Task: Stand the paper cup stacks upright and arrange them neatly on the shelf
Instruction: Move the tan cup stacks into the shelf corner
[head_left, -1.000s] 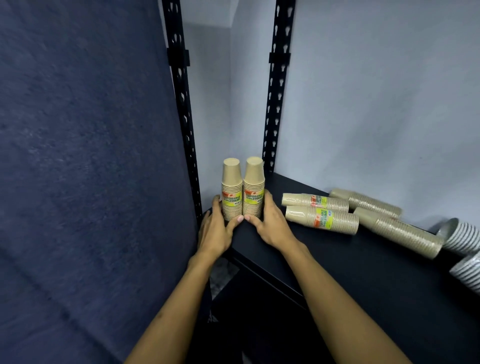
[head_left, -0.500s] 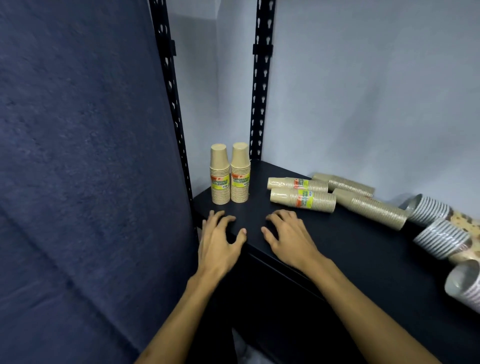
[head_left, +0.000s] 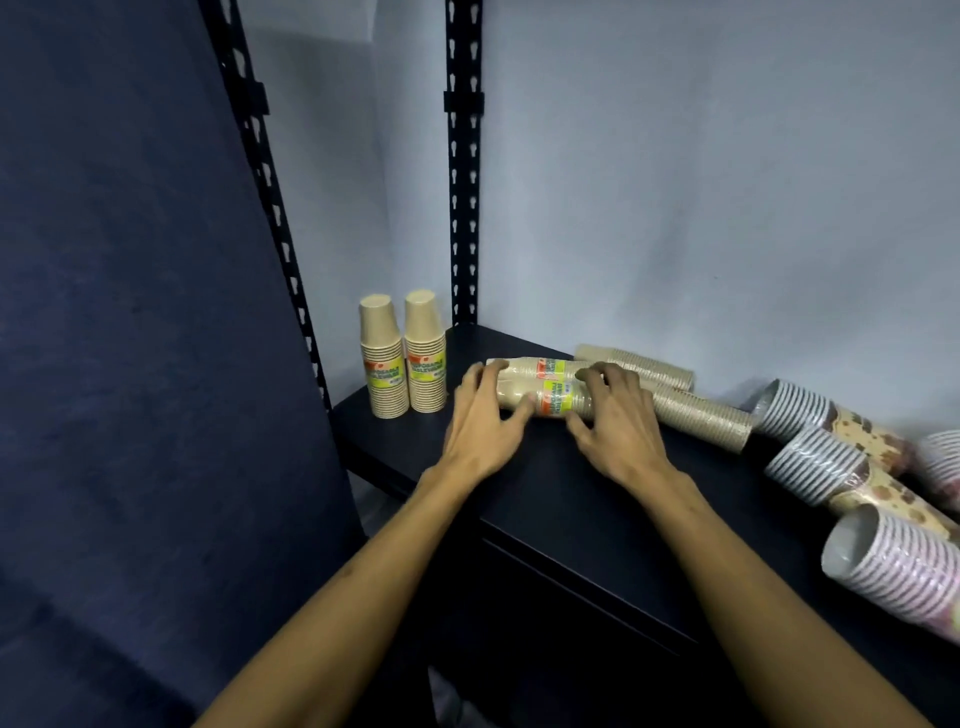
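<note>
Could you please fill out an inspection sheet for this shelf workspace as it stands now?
Surface: dark shelf.
Job's things: two upright kraft stacks at the left corner; front lying labelled stack under both hands, a second one behind it; two plain kraft stacks lying.
Clutter: striped and patterned cup stacks lying at right.
Hands: left hand and right hand curl onto the front lying stack.
Cables: nothing seen.
Surroundings: black slotted uprights, pale wall, blue panel.

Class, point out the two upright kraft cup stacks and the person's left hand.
left upright stack (head_left: 383, 371), head view, on its label
right upright stack (head_left: 426, 366), head view, on its label
left hand (head_left: 480, 421), head view, back of hand
</note>
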